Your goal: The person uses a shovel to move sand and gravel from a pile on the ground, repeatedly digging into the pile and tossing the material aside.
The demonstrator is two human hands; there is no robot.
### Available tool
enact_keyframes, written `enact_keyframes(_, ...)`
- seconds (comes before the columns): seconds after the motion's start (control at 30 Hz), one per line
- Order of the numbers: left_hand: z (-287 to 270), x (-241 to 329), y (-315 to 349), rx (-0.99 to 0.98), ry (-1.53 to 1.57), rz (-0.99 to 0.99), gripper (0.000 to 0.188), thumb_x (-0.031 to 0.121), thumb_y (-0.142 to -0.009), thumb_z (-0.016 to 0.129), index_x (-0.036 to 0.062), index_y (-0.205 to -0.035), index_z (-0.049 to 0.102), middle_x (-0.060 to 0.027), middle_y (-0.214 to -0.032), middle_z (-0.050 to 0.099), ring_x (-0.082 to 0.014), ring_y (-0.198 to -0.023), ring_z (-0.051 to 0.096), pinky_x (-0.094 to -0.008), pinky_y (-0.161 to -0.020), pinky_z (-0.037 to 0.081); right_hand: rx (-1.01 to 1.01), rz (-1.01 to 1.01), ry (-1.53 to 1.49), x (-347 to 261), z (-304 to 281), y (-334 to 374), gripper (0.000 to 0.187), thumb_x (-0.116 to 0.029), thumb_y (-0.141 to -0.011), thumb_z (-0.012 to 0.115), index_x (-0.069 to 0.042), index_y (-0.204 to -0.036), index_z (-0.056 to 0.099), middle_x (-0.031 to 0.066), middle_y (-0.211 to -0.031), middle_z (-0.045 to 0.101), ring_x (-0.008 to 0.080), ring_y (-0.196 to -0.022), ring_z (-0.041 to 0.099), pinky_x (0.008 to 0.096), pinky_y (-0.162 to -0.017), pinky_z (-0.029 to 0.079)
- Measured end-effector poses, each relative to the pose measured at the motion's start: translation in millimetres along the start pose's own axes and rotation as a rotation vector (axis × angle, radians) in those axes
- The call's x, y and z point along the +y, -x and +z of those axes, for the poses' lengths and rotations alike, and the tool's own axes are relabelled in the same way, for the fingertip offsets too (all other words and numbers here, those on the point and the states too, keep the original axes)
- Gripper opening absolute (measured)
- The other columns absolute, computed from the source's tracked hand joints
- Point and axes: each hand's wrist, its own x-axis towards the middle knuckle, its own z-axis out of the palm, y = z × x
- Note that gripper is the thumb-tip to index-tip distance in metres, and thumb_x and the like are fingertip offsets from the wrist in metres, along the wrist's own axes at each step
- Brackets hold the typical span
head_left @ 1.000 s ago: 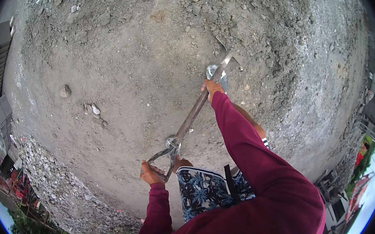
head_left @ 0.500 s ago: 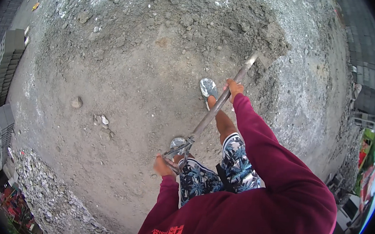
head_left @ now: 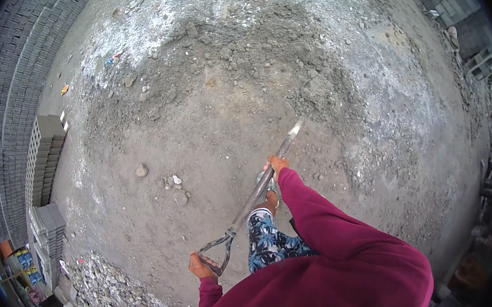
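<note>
A long-shafted shovel [head_left: 251,200] slants across the ground before me. Around its D-shaped grip, low in the picture, my left hand [head_left: 204,265] is closed. Farther up, my right hand [head_left: 277,165] wraps the shaft, palm side hard to see. The far end of the shaft meets the near edge of loose grey soil [head_left: 317,89]; the blade there blends with the dirt and I cannot make out its outline. One shoe [head_left: 267,182] shows partly behind the shaft, below my right hand.
Stacked grey blocks [head_left: 44,161] and long rows of pavers [head_left: 18,90] line the left side. Stones [head_left: 178,191] lie on the packed ground left of the shovel. Gravel [head_left: 108,288] spreads at the lower left. Hollow blocks [head_left: 482,64] stand at the far right.
The shovel and both hands have come lower and nearer my body. The soil heaped at the blade is no longer seen there. My view and stance have shifted too.
</note>
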Motion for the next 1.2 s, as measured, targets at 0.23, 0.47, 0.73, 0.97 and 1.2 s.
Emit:
enact_keyframes(0.23, -108, -1, 32, -0.2, -0.296, 0.241, 0.039, 0.038, -0.092, 0.054, 0.0085, -0.067, 0.047, -0.0041, -0.049, 0.045, -0.0148, -0.035, 0.044, -0.0288, -0.033, 0.038, -0.022, 0.252, -0.4, 152, -160, 75, 0.027, -0.01, -0.079, 0.067, 0.002, -0.099, 0.055, 0.0125, -0.078, 0.06, 0.0279, -0.063, 0.063, 0.0481, -0.058, 0.053)
enact_keyframes(0.47, 27, -121, 166, -0.892, -0.509, 0.224, 0.034, 0.033, -0.091, 0.059, 0.0065, -0.07, 0.055, -0.0025, -0.054, 0.049, -0.0125, -0.04, 0.045, -0.028, -0.036, 0.038, 0.303, -0.176, -0.969, 187, -566, 107, 0.033, -0.012, -0.076, 0.074, -0.005, -0.102, 0.055, 0.0084, -0.086, 0.058, 0.0239, -0.071, 0.058, 0.0396, -0.065, 0.053)
enact_keyframes(0.73, 12, -248, 659, -2.4, -0.509, 0.418, 0.045, 0.036, -0.081, 0.068, -0.007, -0.087, 0.055, -0.0252, -0.07, 0.061, -0.0359, -0.065, 0.064, -0.0429, -0.061, 0.049, 0.693, -0.6, -0.894, 247, -1018, 423, 0.016, -0.023, -0.084, 0.063, -0.016, -0.076, 0.05, -0.0026, -0.057, 0.051, 0.0145, -0.048, 0.049, 0.0283, -0.051, 0.043)
enact_keyframes(0.97, 19, -240, 619, -2.561, -0.609, 0.576, 0.04, 0.033, -0.081, 0.066, -0.0055, -0.091, 0.058, -0.0233, -0.067, 0.06, -0.0357, -0.063, 0.063, -0.0422, -0.059, 0.047, 0.631, -0.431, -1.104, 352, -992, 399, 0.013, -0.02, -0.079, 0.06, -0.014, -0.077, 0.049, -0.0013, -0.067, 0.053, 0.0165, -0.059, 0.054, 0.0319, -0.054, 0.049)
enact_keyframes(1.2, 53, -152, 420, -1.715, -0.83, 0.363, 0.043, 0.038, -0.088, 0.062, -0.0037, -0.095, 0.055, -0.0049, -0.058, 0.056, -0.0101, -0.044, 0.05, -0.0286, -0.043, 0.041, 0.188, 0.13, -0.842, 292, -737, 190, 0.01, -0.017, -0.082, 0.054, -0.009, -0.087, 0.057, 0.0047, -0.08, 0.059, 0.0251, -0.078, 0.06, 0.0465, -0.082, 0.051)
